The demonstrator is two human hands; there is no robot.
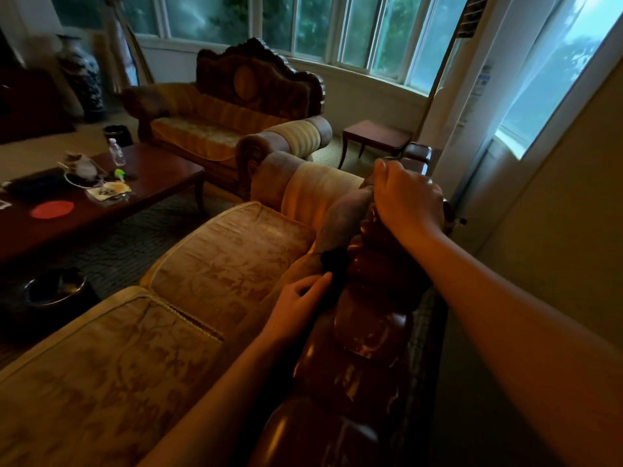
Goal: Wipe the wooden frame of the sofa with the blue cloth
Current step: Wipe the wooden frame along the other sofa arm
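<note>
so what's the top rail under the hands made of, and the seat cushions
Top rail: looks like carved hardwood, dark reddish-brown with a glossy varnish; its rounded lobes catch highlights. Seat cushions: woven upholstery fabric, probably a damask or brocade, matte gold-beige with a leafy raised pattern and corded piping along the edges.

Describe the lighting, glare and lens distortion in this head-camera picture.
Head view: dim and warm indoors, with cold bright daylight blown out in the windows; soft glare spots on the carved wooden frame; wide-angle bending curves the window line and stretches the right forearm; the vase at far left is blurred; the dark cloth by the left hand is lost in shadow, its colour unreadable.
</note>
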